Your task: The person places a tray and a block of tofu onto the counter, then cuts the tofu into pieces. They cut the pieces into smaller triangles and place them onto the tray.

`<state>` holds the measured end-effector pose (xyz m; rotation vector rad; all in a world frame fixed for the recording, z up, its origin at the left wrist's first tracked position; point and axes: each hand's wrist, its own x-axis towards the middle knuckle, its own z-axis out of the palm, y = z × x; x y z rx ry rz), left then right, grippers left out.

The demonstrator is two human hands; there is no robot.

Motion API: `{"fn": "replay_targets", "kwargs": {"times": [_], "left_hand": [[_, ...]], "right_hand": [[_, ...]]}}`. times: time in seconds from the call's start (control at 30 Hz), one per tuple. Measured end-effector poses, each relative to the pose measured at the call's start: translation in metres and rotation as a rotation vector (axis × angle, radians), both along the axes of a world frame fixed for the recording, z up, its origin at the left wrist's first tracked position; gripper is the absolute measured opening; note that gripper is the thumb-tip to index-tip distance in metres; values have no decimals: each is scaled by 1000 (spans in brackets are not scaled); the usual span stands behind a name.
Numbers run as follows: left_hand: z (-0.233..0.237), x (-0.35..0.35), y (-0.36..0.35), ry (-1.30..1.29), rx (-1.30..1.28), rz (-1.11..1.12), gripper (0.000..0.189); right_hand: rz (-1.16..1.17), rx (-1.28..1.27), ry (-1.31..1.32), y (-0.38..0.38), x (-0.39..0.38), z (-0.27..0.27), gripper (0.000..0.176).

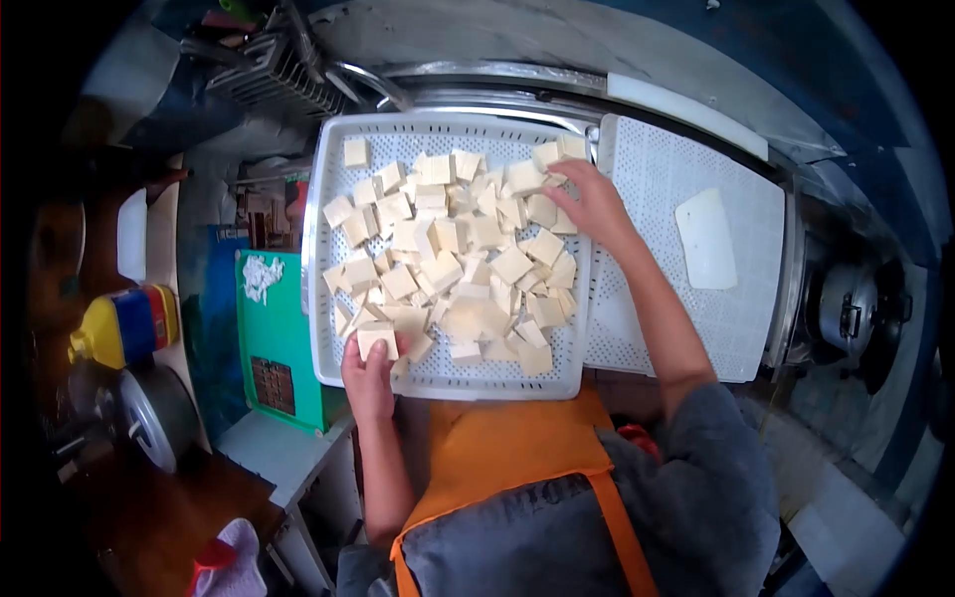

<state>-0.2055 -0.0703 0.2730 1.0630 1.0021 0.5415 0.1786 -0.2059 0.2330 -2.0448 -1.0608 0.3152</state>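
A white perforated tray (320,249) in front of me holds a loose pile of pale, square-cut tofu blocks (438,269). At the tray's near left edge, my left hand (371,378) is closed on one tofu block (377,340), thumb on its near face. My right hand (594,207) reaches over the far right corner, its thumb and fingers bent in a pinch at a tofu block among those there. The fingers partly hide that piece. A single tofu block (356,152) lies apart in the far left corner.
To the right stands a second perforated white tray (637,328) with a flat white piece (705,239) on it. A green board (288,338) is at left, near a yellow bottle (104,328) and a pot lid (159,418). A metal pot (846,308) sits far right.
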Motion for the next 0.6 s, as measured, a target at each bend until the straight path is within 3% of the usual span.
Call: {"fn": "replay_targets", "kwargs": {"times": [0.13,0.27,0.4,0.6], "left_hand": [[13,24,-14,-6,-70,80,28],[3,33,-21,-35,-214,16,27],[-8,53,-32,-52,-304,-119,33],[-14,41,-29,-51,-405,-288,38]], "right_hand": [[-132,-89,-185,-90,-52,-3,32],[-266,-404,-243,-178,-90,12,53],[-239,-509,-212,-198,-107,18,69],[-193,-709,-37,-191,-101,3,68]]}}
